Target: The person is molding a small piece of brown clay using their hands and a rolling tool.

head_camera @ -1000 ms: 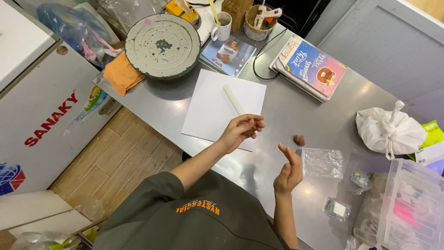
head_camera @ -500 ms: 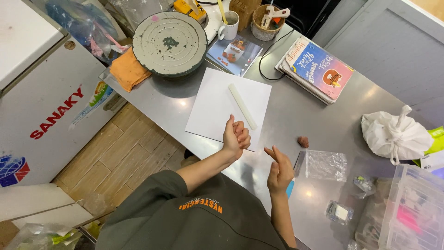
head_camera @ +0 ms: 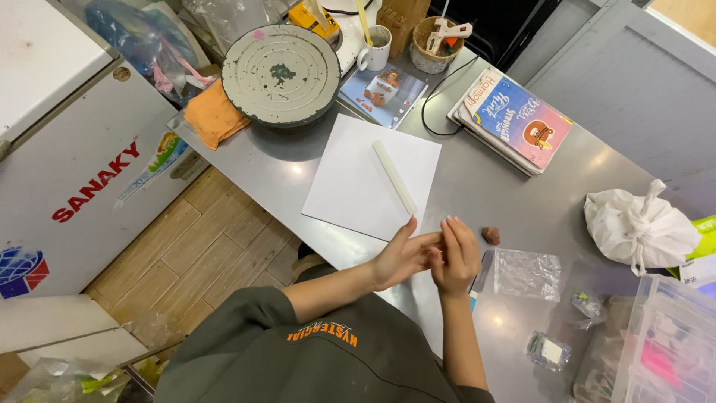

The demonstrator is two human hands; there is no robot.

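Your left hand [head_camera: 403,257] and right hand [head_camera: 456,257] are meeting palm to palm just above the near edge of the steel surface [head_camera: 514,190]. The fingers of both hands are lying fairly straight and pressed against each other — whether anything is sitting between the palms I cannot tell, since the hands are covering that spot.

Just beyond your left fingertips, a white sheet of paper [head_camera: 358,183] is lying flat on the surface, and a pale, slim stick [head_camera: 394,177] is resting diagonally across it. A small reddish-brown lump of clay [head_camera: 491,236] is sitting on the bare metal just to the right of your right hand, apart from it. Near that lump, a clear plastic bag [head_camera: 528,274] is lying crumpled, with a blue-tipped tool [head_camera: 474,287] showing beside your right wrist.

Further off, a round grey turntable [head_camera: 281,75] is standing at the far left corner, an orange cloth [head_camera: 212,116] beside it — and a stack of colourful books [head_camera: 514,119] is lying toward the back. A knotted white bag [head_camera: 640,225] is sitting at the right.
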